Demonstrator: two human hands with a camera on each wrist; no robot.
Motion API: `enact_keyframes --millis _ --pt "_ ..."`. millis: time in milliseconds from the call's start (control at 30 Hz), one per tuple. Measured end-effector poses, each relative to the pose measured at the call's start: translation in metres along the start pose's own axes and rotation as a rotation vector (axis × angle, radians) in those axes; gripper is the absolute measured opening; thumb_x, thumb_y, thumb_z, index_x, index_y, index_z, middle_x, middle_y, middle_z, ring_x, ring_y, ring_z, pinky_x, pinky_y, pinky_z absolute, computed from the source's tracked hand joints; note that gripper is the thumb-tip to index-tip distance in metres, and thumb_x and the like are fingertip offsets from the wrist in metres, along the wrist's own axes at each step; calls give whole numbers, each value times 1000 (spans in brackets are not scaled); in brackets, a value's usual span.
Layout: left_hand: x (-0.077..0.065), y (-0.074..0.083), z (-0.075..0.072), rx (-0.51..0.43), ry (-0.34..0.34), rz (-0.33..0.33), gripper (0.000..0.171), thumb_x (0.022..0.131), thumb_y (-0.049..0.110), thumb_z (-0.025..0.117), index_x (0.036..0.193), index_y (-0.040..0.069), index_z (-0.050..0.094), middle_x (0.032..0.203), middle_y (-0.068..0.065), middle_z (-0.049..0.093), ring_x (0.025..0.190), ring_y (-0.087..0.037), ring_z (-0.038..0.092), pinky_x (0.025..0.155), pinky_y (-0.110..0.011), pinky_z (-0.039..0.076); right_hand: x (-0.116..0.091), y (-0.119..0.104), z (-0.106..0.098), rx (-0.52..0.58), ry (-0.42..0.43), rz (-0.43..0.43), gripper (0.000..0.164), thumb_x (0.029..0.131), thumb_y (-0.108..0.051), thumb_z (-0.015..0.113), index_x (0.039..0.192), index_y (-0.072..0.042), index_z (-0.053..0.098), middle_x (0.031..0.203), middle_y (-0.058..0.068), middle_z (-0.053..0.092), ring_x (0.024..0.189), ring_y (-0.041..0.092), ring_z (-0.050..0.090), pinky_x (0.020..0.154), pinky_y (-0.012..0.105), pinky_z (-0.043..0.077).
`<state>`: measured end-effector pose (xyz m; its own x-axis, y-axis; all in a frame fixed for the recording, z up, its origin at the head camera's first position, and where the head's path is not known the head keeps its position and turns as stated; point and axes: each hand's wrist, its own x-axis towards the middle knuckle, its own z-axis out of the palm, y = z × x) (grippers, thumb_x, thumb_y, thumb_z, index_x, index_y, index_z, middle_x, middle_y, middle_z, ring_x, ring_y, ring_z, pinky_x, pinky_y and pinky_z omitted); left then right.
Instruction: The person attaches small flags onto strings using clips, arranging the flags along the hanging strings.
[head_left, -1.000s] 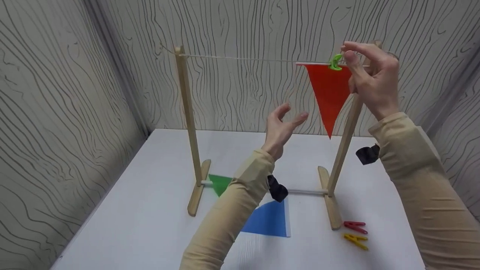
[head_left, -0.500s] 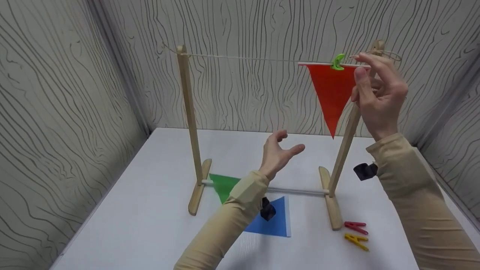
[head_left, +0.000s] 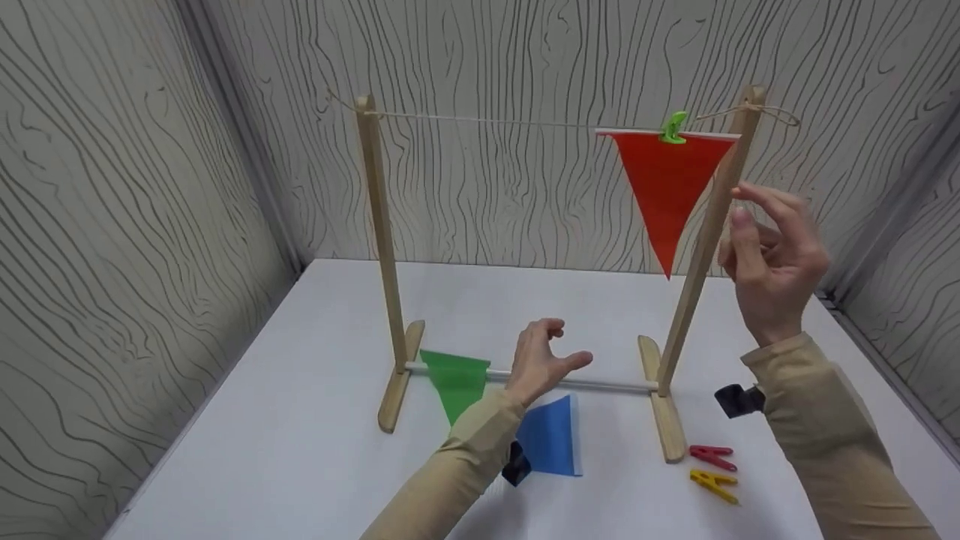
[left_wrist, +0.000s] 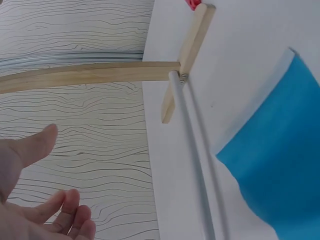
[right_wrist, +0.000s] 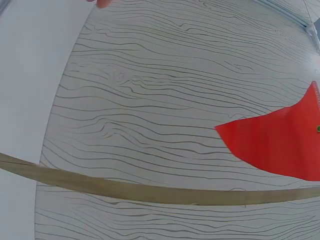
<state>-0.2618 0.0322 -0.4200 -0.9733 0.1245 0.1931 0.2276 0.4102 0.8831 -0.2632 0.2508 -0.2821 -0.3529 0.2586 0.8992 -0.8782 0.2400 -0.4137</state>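
Note:
A red triangular pennant [head_left: 665, 187] hangs point down from a string [head_left: 480, 120], held there by a green clothespin [head_left: 674, 129]. The string runs between two wooden posts of a stand. My right hand [head_left: 780, 259] is in the air beside the right post [head_left: 701, 262], below the string, fingers loosely bent and holding nothing. Over the stand's white crossbar [head_left: 607, 385] hovers my left hand [head_left: 540, 360], thumb spread from the fingers, nothing between them. Near it lie a green pennant [head_left: 459, 381] and a blue pennant [left_wrist: 285, 155], the blue one partly hidden by the left forearm.
A red clothespin [head_left: 712, 455] and a yellow clothespin [head_left: 714, 486] lie on the white table [head_left: 247, 450] by the right foot of the stand. The left post [head_left: 381, 240] rises behind the green pennant. Patterned walls [head_left: 510, 60] enclose the table.
My right hand has moved down and away from the pennant's top edge, leaving it hanging in the clothespin. My left hand has dropped from mid-air toward the crossbar.

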Motion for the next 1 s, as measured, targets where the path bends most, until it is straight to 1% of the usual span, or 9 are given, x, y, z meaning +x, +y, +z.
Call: enact_keyframes --millis 100,333,500,633,733,833,967,1000 --pt "-6 -11 4 38 -10 -2 54 86 25 80 129 3 57 123 -12 60 117 -25 52 102 -40 48 -14 2 -10 43 -11 15 23 93 11 55 114 17 63 106 4 69 51 2 50 48 9 40" --pt "-16 -28 10 107 -35 -55 52 85 26 82 126 2 59 118 -10 60 110 -21 51 94 -37 50 -43 16 -34 98 -34 94 24 93 15 52 115 21 61 104 1 69 50 4 51 44 11 36" --pt "-21 -36 13 155 -53 -62 53 83 25 83 124 1 61 116 -10 61 109 -22 51 95 -38 50 -62 28 -45 173 -58 145 24 93 16 52 115 22 60 103 4 71 51 6 52 40 16 32" --pt "-24 -44 16 216 -72 -81 54 81 28 85 122 1 62 113 -10 62 108 -23 54 95 -39 51 -76 35 -54 170 -88 173 24 93 17 51 115 21 61 100 3 71 53 8 53 40 18 32" --pt "-26 -49 17 269 -93 -91 55 80 30 86 120 1 63 110 -9 62 104 -23 54 94 -39 52 -85 40 -61 164 -128 217 25 93 18 51 115 20 62 99 3 70 57 9 55 41 17 36" --pt "-28 -54 19 319 -118 -99 55 79 31 87 118 1 63 108 -9 63 101 -22 54 92 -39 52 -94 43 -68 84 -174 319 24 94 16 53 116 17 64 97 0 70 60 8 57 43 17 40" --pt "-30 -59 20 378 -136 -110 55 78 32 88 117 3 64 108 -7 61 100 -21 52 91 -39 50 -108 44 -79 -133 -256 486 23 96 8 58 118 12 65 94 -8 70 65 7 57 47 17 45" --pt "-31 -60 20 391 -137 -112 55 77 32 88 117 3 64 108 -7 61 99 -21 51 92 -39 50 -111 44 -81 -171 -278 519 23 96 6 59 118 11 65 93 -9 70 66 8 57 49 18 46"
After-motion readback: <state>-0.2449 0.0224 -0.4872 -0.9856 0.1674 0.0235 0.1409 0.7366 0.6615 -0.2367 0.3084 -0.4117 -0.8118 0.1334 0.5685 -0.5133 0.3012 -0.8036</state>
